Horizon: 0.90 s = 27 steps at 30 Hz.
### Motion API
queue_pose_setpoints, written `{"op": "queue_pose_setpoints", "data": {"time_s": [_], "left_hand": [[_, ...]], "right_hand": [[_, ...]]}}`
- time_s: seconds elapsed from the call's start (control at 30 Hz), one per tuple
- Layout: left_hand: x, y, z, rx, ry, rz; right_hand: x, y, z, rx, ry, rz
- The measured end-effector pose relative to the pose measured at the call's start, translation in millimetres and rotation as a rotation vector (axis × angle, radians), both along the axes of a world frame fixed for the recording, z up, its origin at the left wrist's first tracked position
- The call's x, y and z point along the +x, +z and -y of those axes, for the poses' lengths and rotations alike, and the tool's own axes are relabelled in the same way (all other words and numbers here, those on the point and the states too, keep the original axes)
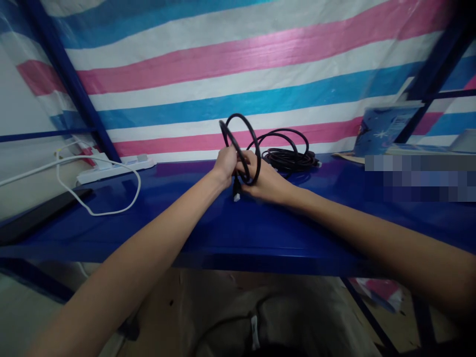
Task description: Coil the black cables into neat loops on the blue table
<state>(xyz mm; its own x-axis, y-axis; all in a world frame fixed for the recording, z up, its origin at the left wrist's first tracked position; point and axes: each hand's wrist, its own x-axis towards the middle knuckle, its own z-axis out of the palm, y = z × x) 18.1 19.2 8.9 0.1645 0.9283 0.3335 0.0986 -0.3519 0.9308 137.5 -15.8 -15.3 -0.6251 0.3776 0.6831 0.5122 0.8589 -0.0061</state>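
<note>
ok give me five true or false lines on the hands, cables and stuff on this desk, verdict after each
1. The left hand and the right hand are both on the looped black cable. True.
2. The plug at the hands points up at the sheet. False: the plug points down toward the desk.
3. A coil of dark cable lies on the desk, beyond the right hand. True.
4. The cup is left of the hands. False: the cup is right of them, past the coil.
5. The power strip is at the left, near the white cable. True.
</note>
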Motion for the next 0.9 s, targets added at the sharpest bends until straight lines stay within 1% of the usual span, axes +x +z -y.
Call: {"op": "queue_pose_setpoints", "data": {"time_s": [0.07,0.13,0.2,0.27,0.3,0.37,0.43,0.47,0.53,0.6,0.63,0.7,0.77,0.83,0.9], "left_hand": [[2,2.0,1,-0.053,0.058,0.058],[-1,6.3,0,-0.042,0.086,0.041],[-7,11.4,1,0.008,0.122,0.004],[-11,15.9,3,-0.002,0.142,0.022],[-11,17.6,5,-0.041,0.122,0.061],[-10,19.6,10,-0.137,0.026,0.171],[-6,19.8,14,-0.178,-0.05,0.282],[-4,19.5,15,-0.168,-0.047,0.311],[-3,18.5,16,-0.148,0.003,0.316],[-4,17.3,15,-0.187,0.032,0.287],[-6,16.8,14,-0.233,0.016,0.265],[-8,15.9,14,-0.341,-0.055,0.23],[-9,15.4,16,-0.418,-0.163,0.206],[-8,15.2,17,-0.438,-0.258,0.214],[-5,15.3,17,-0.389,-0.282,0.272]], "right_hand": [[0,0.8,0,-0.051,0.07,-0.082],[-1,5.2,3,-0.157,0.149,-0.164],[0,12.0,7,-0.335,0.178,-0.294],[3,18.8,8,-0.553,0.184,-0.476],[6,21.3,8,-0.658,0.204,-0.566],[12,23.5,6,-0.831,0.277,-0.686],[18,22.4,2,-0.93,0.327,-0.733],[20,21.0,0,-0.95,0.323,-0.741],[22,18.3,-2,-0.94,0.288,-0.749],[22,17.4,-3,-0.898,0.245,-0.751],[22,18.0,-2,-0.868,0.218,-0.755],[22,21.3,0,-0.774,0.141,-0.743],[22,26.6,3,-0.662,0.064,-0.671],[24,31.9,6,-0.583,0.03,-0.595],[25,34.9,6,-0.562,0.034,-0.585]]}}
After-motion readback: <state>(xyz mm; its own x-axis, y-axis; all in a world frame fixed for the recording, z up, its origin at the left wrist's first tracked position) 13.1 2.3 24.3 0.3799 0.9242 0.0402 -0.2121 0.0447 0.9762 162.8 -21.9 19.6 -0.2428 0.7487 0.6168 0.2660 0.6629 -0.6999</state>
